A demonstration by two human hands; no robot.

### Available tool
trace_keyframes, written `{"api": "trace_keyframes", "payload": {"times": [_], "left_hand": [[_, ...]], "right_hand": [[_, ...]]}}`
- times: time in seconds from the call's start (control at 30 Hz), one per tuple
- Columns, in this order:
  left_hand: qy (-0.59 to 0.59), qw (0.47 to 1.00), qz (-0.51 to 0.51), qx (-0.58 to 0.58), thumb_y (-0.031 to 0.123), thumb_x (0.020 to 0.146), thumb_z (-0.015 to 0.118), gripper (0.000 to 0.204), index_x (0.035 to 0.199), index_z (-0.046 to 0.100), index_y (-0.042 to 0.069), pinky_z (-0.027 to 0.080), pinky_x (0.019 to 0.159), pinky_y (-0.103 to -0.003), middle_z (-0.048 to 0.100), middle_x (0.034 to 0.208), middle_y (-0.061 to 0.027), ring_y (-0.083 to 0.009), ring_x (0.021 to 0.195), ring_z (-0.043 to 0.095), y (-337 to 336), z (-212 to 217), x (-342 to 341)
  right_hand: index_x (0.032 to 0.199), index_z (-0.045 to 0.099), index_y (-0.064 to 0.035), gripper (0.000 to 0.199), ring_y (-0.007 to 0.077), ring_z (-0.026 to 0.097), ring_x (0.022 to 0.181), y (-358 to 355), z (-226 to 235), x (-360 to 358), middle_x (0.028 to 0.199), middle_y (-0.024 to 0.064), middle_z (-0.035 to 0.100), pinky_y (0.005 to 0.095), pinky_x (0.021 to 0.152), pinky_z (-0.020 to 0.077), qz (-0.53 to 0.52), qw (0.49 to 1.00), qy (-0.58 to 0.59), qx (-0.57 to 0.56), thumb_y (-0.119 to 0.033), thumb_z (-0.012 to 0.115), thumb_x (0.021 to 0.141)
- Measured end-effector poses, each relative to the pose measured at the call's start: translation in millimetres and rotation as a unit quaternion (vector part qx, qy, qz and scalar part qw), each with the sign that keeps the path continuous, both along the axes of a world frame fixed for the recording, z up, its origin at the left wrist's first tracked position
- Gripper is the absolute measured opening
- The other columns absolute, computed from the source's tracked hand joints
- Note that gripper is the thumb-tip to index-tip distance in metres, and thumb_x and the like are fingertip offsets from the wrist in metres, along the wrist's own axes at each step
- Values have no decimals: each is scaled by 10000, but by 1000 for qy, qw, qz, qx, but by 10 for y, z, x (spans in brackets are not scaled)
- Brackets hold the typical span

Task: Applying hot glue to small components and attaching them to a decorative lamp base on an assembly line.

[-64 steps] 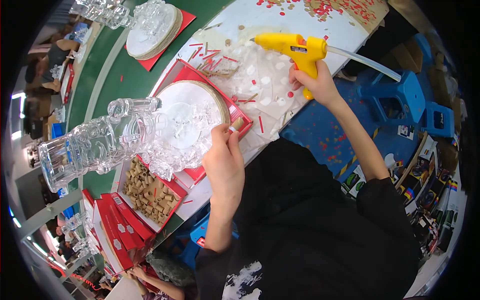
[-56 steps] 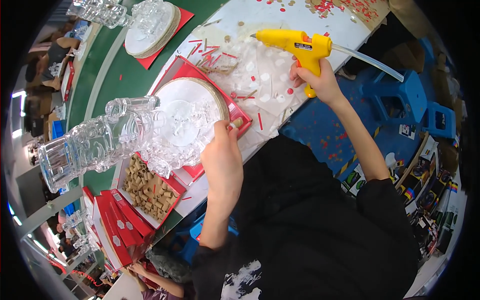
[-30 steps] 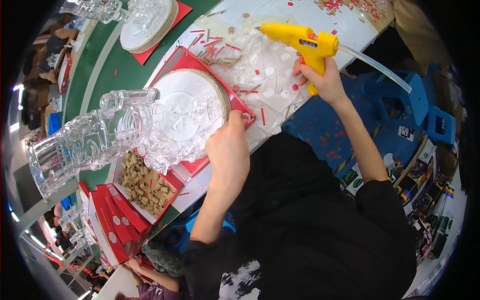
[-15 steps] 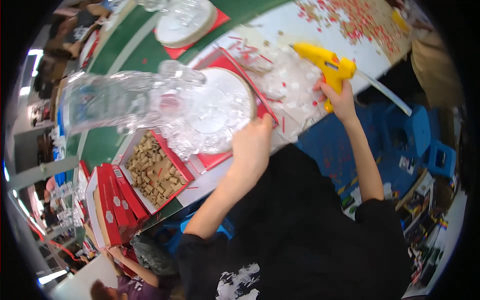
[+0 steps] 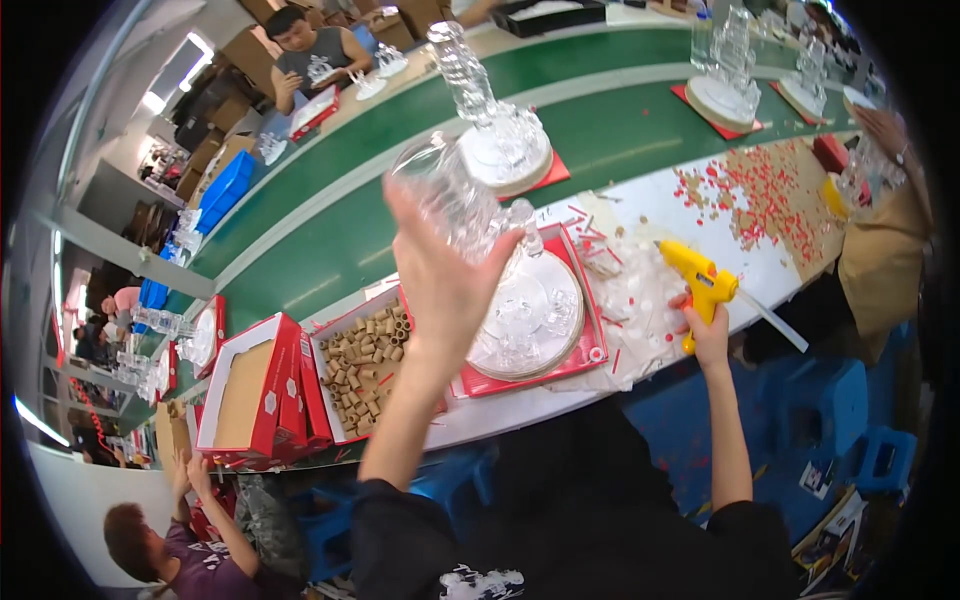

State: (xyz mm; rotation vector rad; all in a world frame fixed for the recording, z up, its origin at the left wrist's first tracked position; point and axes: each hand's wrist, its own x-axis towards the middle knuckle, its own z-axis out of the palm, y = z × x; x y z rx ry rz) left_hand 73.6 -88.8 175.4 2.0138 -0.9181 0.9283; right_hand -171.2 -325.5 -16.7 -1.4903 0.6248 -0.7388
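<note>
My left hand (image 5: 440,275) is raised over the workbench, its thumb and fingers spread round a clear, glass-like figure (image 5: 440,185). The far fingertips are partly hidden. The figure rises from a round white base (image 5: 530,325) with clear bits on top, set in a red open box lid (image 5: 600,352). My right hand (image 5: 708,330) is closed round the handle of a yellow hot glue gun (image 5: 700,275). A whitish glue stick (image 5: 775,322) sticks out of its back, and its nozzle points away to the left.
Left of the base lie a box of short cardboard tubes (image 5: 360,365) and stacked red boxes (image 5: 265,390). Red and tan bits (image 5: 750,200) are strewn at right. Finished-looking clear figures (image 5: 505,150) stand on the green conveyor (image 5: 340,250). People work nearby; blue stools (image 5: 835,400) stand below.
My left hand has gone from the base's rim up to the clear figure. The view has swung, so the bench now sits more level. My right hand keeps the glue gun.
</note>
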Motion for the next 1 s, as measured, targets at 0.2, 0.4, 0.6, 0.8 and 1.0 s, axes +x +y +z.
{"api": "trace_keyframes", "payload": {"times": [0.2, 0.4, 0.6, 0.8, 1.0], "left_hand": [[148, 973, -171, 43, 222, 696, 807, 1004, 1375, 134, -86, 457, 918, -379, 576, 1163, -253, -331, 1040, 602, -59, 699, 1170], [95, 983, -149, 44, 212, 750, 772, 906, 1347, 137, -35, 510, 844, -357, 625, 1077, -203, -254, 953, 645, 125, 1187, 1712], [5, 999, -26, 46, 252, 696, 801, 1050, 1390, 76, -56, 458, 935, -360, 595, 1154, -245, -328, 1045, 618, 475, 744, 2556], [120, 992, 12, 20, 198, 643, 816, 1044, 1392, 130, -43, 444, 954, -372, 594, 1166, -242, -335, 1086, 595, 938, 238, 3067], [87, 993, 62, 42, 318, 617, 816, 875, 1277, 338, 1, 456, 936, -399, 597, 1178, -222, -377, 1097, 583, 1239, 33, 3447]], "right_hand": [[1147, 512, 19, 296, 149, 642, 876, 54, 35, 60, 959, 83, 644, 233, 570, 538, -1, 1000, 2, 10, -36, 553, 859], [1148, 511, 24, 300, 145, 642, 878, 31, 93, 44, 956, 73, 646, 220, 565, 522, -28, 999, 4, 23, -27, 548, 854], [1143, 506, 28, 305, 146, 639, 846, 15, 73, 57, 942, 87, 643, 228, 559, 535, -19, 1000, 2, 24, -15, 540, 844], [1150, 497, 26, 306, 149, 641, 839, 17, 28, 39, 952, 95, 639, 227, 541, 540, -2, 1000, -7, 17, 0, 544, 848], [1165, 494, 20, 309, 143, 633, 806, 39, 1, 39, 972, 99, 637, 217, 533, 530, -24, 1000, 3, 16, -19, 549, 863]]}}
